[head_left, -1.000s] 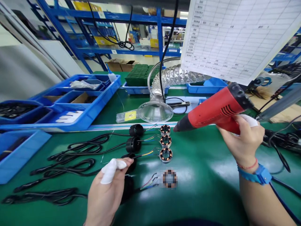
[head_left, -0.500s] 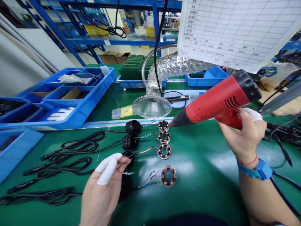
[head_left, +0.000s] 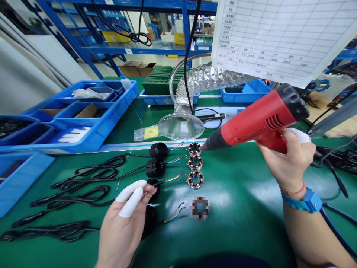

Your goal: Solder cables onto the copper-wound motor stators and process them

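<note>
My right hand [head_left: 290, 160] is wrapped round the handle of a red heat gun [head_left: 256, 119]. Its dark nozzle points left, close beside the farthest stator [head_left: 194, 149], a small ring with copper coils. Two more stators [head_left: 195, 163] sit in line nearer me, and a pixelated ring [head_left: 200, 208] lies closest. Coloured wires [head_left: 173, 178] run from the stators towards black caps [head_left: 155, 167] with black cables [head_left: 92, 195]. My left hand [head_left: 126, 212], white cots on two fingers, is pinched closed at a partly hidden black cap; what it grips is hidden.
A clear extraction hood [head_left: 181, 126] on a foil duct [head_left: 206, 80] stands behind the stators. Blue bins [head_left: 111, 119] fill the left. A printed sheet [head_left: 279, 41] hangs at upper right. Behind is a blue tray of green boards [head_left: 157, 82]; a black cord [head_left: 191, 56] dangles in front.
The view has shifted very slightly. My left hand stays pinched at the cap, and the heat gun keeps its nozzle beside the farthest stator.
</note>
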Demonstrator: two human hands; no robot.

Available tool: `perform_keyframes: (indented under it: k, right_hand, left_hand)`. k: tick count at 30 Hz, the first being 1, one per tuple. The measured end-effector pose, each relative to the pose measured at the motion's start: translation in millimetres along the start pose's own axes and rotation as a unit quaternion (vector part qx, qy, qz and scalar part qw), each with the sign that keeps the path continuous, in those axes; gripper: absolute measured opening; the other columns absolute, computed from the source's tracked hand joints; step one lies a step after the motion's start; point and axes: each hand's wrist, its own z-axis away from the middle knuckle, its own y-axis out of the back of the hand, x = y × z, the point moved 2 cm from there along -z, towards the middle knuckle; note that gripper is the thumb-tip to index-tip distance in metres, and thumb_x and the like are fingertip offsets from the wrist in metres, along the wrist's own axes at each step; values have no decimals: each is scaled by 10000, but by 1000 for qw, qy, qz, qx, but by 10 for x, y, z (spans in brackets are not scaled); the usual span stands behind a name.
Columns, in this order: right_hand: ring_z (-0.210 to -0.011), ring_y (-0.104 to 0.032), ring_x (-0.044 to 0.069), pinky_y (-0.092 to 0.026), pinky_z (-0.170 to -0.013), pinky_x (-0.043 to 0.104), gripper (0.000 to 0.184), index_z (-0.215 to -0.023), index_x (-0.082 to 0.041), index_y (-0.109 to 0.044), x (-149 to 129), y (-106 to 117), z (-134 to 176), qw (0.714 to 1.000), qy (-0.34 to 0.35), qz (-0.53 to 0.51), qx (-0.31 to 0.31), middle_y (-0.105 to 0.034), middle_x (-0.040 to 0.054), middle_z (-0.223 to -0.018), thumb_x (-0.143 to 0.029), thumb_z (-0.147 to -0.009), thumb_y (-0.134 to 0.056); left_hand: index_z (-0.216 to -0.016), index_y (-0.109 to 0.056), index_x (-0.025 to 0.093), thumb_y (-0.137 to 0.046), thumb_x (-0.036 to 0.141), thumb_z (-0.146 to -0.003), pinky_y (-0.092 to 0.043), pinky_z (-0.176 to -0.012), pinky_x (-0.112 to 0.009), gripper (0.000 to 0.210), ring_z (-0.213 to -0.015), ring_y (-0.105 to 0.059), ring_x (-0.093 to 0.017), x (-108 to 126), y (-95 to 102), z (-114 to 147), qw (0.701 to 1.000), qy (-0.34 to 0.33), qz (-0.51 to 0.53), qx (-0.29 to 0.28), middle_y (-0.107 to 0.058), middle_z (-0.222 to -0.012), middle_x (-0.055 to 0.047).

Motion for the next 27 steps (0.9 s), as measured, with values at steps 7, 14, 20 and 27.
perform_keyframes:
  k: [7, 14, 20, 27]
  right_hand:
    - [-902, -561, 296, -397, -755, 422, 484, -1077, -203, -541, 9, 23, -16, 1000, -3, -10, -1, -601, 99, -1037, -408, -655, -658]
    - [-909, -579, 279, -434, -772, 384, 510, -1078, -208, -545, 73, 171, -56, 999, 14, -12, -34, -603, 97, -1050, -439, -641, -670]
    - [-902, -590, 269, -447, -753, 372, 487, -1075, -209, -555, 82, 178, -59, 999, 30, -12, -24, -610, 96, -1043, -438, -654, -647]
    - [-863, -606, 260, -459, -746, 358, 551, -1024, -171, -588, 116, 141, -58, 999, 31, -13, 8, -629, 106, -1003, -450, -565, -710]
  left_hand:
    - [-865, -627, 159, -654, 247, -700, -483, -810, -301, 189, -800, -568, -160, -2, -11, -9, 1000, 1, -2, 5, -611, -773, -27]
    - [-856, -631, 161, -668, 244, -679, -494, -792, -295, 200, -787, -560, -152, -1, -6, -25, 1000, -8, -3, 0, -606, -779, -24]
    - [-829, -637, 163, -687, 255, -651, -504, -760, -279, 206, -772, -560, -149, 18, -23, -24, 1000, -11, -5, 6, -606, -763, -24]
    - [-853, -633, 166, -670, 243, -674, -503, -772, -285, 198, -786, -560, -151, 0, 0, -29, 1000, -16, -6, 0, -605, -768, -25]
